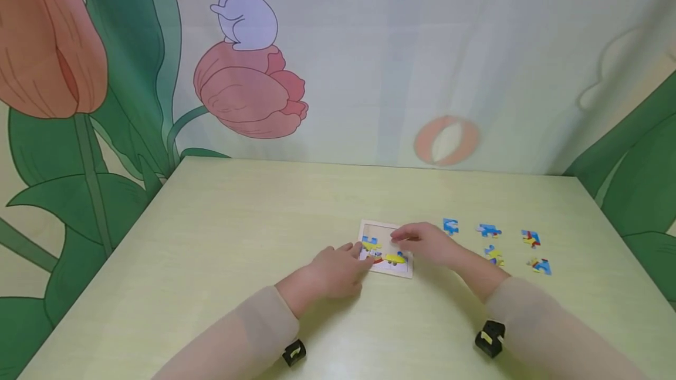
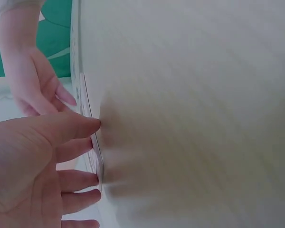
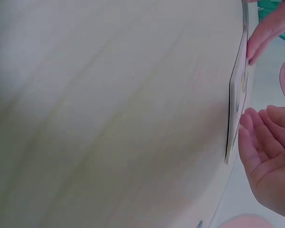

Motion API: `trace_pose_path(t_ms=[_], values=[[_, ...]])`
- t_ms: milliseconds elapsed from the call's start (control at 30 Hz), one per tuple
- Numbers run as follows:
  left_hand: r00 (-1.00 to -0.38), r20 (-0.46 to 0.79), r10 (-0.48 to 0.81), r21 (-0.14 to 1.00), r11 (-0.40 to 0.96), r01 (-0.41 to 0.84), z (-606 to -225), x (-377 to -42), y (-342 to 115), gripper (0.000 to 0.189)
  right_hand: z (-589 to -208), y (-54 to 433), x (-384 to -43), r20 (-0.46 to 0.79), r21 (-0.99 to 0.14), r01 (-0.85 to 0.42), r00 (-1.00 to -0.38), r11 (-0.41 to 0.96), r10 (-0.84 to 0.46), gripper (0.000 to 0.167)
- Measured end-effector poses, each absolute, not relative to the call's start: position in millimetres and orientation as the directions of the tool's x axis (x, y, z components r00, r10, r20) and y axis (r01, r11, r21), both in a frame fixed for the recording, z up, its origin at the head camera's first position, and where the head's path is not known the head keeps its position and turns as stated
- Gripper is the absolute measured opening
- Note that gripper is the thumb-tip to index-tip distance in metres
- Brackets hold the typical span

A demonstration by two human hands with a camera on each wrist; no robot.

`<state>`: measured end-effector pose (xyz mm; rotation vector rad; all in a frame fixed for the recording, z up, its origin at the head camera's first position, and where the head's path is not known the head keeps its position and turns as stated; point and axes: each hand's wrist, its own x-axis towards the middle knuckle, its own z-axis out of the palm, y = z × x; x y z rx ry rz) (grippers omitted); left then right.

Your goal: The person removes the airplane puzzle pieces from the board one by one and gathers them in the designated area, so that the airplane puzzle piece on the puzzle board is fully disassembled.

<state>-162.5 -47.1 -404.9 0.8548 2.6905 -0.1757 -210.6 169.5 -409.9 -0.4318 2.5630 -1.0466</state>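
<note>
A small square puzzle board with a pale wooden rim lies on the table, a few blue and yellow pieces in its lower part. My left hand rests at the board's left side, thumb and fingertips on its edge; in the left wrist view its fingers stretch out along that edge. Over the upper right of the board is my right hand, fingers loosely bent. The right wrist view shows the right fingertips close to the board's surface, with no piece visible in them. The right hand covers part of the board.
Several loose jigsaw pieces in blue, yellow and red lie on the table to the right of the board. A printed curtain hangs behind the table's far edge. Black wrist mounts sit below both sleeves.
</note>
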Motion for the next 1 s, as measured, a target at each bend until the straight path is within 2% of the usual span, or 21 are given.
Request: trace_pose_path(t_ms=[267, 433, 733, 1000], values=[[-0.785, -0.330, 0.525, -0.093, 0.809, 0.580, -395, -154, -40, 0.052, -411, 150, -211, -0.213, -0.673, -0.266, -0.824, 0.690, -0.525, 0.041], [-0.789, -0.321, 0.524, -0.089, 0.813, 0.576, -396, -155, -42, 0.052, -408, 145, -210, -0.202, -0.677, -0.336, -0.771, 0.655, -0.604, 0.041], [-0.778, -0.345, 0.525, -0.104, 0.802, 0.588, -396, -154, -39, 0.053, -412, 142, -216, -0.216, -0.798, -0.127, -0.853, 0.590, -0.475, 0.030], [-0.779, -0.345, 0.523, -0.095, 0.806, 0.584, -397, -154, -40, 0.053, -418, 132, -226, -0.266, -0.774, -0.021, -0.896, 0.632, -0.356, 0.024]])
